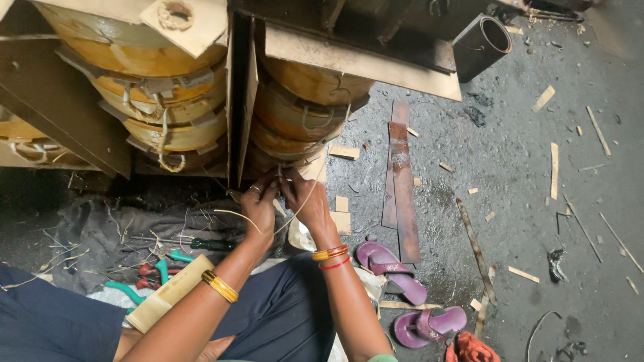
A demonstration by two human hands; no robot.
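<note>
My left hand (pixel 258 201) and my right hand (pixel 303 198) are raised together at the base of a large wound coil (pixel 305 114) wrapped in yellow-brown tape. Both pinch a thin pale string (pixel 238 216) whose loose ends trail down and left between them. A second stack of wound coils (pixel 168 87) stands to the left, with cord ties looped on it. Bangles circle both wrists. A flat board (pixel 349 57) covers the top of the right coil.
Green-handled pliers (pixel 157 271) and a screwdriver (pixel 201 243) lie on grey cloth at lower left, beside a wooden strip (pixel 168 295). Purple sandals (pixel 392 268) and rusty metal strips (pixel 401 181) lie on the dark floor right, among wood scraps. A black tube (pixel 483 43) stands upper right.
</note>
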